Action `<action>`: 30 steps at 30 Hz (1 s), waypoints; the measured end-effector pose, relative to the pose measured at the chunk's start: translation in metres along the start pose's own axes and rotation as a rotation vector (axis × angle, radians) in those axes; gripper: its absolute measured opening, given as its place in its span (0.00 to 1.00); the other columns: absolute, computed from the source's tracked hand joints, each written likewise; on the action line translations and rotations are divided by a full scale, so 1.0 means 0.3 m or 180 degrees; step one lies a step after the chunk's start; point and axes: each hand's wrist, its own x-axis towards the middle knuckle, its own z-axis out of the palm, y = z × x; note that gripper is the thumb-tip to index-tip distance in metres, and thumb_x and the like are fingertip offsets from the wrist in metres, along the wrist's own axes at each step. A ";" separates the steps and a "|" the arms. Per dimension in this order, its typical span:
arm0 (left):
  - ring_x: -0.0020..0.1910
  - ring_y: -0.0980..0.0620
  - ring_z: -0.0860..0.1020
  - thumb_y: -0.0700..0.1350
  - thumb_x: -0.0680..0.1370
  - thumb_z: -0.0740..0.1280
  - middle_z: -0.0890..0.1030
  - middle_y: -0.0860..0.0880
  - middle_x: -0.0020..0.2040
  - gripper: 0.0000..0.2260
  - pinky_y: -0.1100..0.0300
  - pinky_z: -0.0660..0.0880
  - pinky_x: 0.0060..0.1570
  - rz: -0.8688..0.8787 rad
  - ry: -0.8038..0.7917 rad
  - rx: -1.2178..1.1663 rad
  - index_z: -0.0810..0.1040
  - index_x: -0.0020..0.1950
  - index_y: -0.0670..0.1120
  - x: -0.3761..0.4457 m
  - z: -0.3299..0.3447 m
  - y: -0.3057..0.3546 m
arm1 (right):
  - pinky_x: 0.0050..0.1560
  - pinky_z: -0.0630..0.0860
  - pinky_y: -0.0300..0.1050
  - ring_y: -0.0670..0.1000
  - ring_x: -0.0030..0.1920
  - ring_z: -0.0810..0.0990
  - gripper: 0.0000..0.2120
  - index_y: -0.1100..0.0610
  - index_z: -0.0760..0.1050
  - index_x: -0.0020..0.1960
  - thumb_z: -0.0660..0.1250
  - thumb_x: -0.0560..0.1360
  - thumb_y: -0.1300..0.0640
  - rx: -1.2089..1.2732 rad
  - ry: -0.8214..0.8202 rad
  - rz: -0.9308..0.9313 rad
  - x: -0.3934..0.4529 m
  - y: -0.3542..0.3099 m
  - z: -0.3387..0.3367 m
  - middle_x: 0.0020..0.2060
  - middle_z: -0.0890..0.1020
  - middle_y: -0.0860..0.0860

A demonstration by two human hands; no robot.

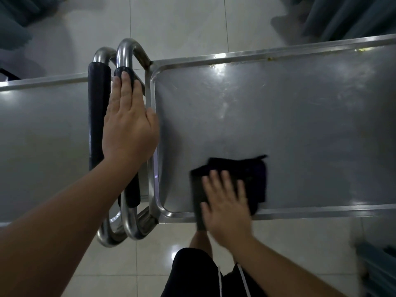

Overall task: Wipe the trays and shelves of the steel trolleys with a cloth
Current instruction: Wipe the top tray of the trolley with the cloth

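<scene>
Under the right hand (pixel 225 202) — cloth (pixel 246 176), pressed flat.

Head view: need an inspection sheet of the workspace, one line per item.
Surface: right trolley's steel tray, smeared, yellowish specks along far rim.
Job's things: dark cloth flat on the tray's near edge; second trolley tray at left, padded handles side by side.
Clutter: nothing seen.
Grippers: right hand flat on the cloth; left hand flat on the handle.
Cables: nothing seen.
Surroundings: tiled floor, curtains.
</scene>
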 end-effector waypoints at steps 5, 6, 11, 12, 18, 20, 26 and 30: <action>0.86 0.50 0.42 0.52 0.86 0.48 0.46 0.44 0.87 0.30 0.49 0.44 0.84 0.0011 0.0009 0.0023 0.51 0.86 0.42 -0.002 0.004 -0.010 | 0.81 0.48 0.66 0.56 0.84 0.41 0.32 0.53 0.50 0.86 0.52 0.85 0.44 0.0230 -0.0288 -0.0923 0.093 -0.346 0.082 0.85 0.49 0.53; 0.86 0.51 0.41 0.52 0.86 0.48 0.46 0.45 0.87 0.30 0.49 0.44 0.84 0.0019 0.0001 0.0023 0.50 0.86 0.42 -0.001 0.005 -0.012 | 0.81 0.47 0.65 0.56 0.84 0.41 0.33 0.53 0.49 0.86 0.52 0.85 0.44 0.0251 -0.0257 -0.0963 0.102 -0.356 0.089 0.85 0.49 0.52; 0.85 0.51 0.41 0.52 0.87 0.48 0.45 0.45 0.87 0.29 0.51 0.43 0.84 0.0029 -0.0029 -0.0036 0.50 0.86 0.42 -0.008 -0.003 0.002 | 0.82 0.47 0.62 0.51 0.84 0.45 0.33 0.50 0.56 0.84 0.56 0.82 0.42 0.0186 -0.0169 -0.1344 0.123 -0.178 0.055 0.84 0.55 0.49; 0.85 0.51 0.41 0.52 0.87 0.48 0.45 0.45 0.87 0.29 0.51 0.43 0.84 0.0032 -0.0043 -0.0064 0.50 0.86 0.42 -0.008 -0.004 0.004 | 0.81 0.49 0.62 0.51 0.84 0.47 0.34 0.49 0.57 0.84 0.58 0.81 0.42 0.0164 -0.0105 -0.1234 0.139 -0.108 0.034 0.84 0.56 0.48; 0.85 0.52 0.40 0.52 0.86 0.47 0.45 0.46 0.87 0.29 0.49 0.44 0.84 0.0014 -0.0076 -0.0139 0.50 0.86 0.42 -0.009 -0.013 0.009 | 0.80 0.54 0.61 0.53 0.83 0.56 0.33 0.47 0.58 0.84 0.58 0.81 0.42 -0.0277 0.0325 0.0203 0.253 0.465 -0.171 0.83 0.60 0.49; 0.85 0.52 0.40 0.52 0.86 0.48 0.45 0.45 0.87 0.29 0.49 0.44 0.84 0.0011 -0.0079 -0.0109 0.51 0.86 0.42 -0.007 -0.013 0.009 | 0.78 0.56 0.60 0.53 0.83 0.56 0.32 0.46 0.57 0.84 0.53 0.82 0.39 -0.0369 0.0222 0.0649 0.290 0.612 -0.247 0.83 0.60 0.49; 0.85 0.52 0.40 0.54 0.86 0.47 0.45 0.46 0.87 0.30 0.49 0.44 0.84 0.0008 -0.0066 -0.0087 0.50 0.87 0.42 -0.006 -0.003 -0.001 | 0.81 0.49 0.62 0.57 0.84 0.51 0.34 0.44 0.53 0.85 0.43 0.83 0.31 -0.0706 -0.0062 0.0483 0.332 0.677 -0.302 0.84 0.55 0.51; 0.85 0.51 0.40 0.54 0.86 0.46 0.45 0.46 0.87 0.30 0.49 0.44 0.84 0.0019 -0.0051 -0.0099 0.49 0.87 0.43 -0.005 0.003 -0.007 | 0.81 0.48 0.67 0.62 0.83 0.50 0.34 0.48 0.54 0.85 0.50 0.83 0.36 -0.0361 0.0332 0.1165 0.395 0.377 -0.202 0.84 0.54 0.57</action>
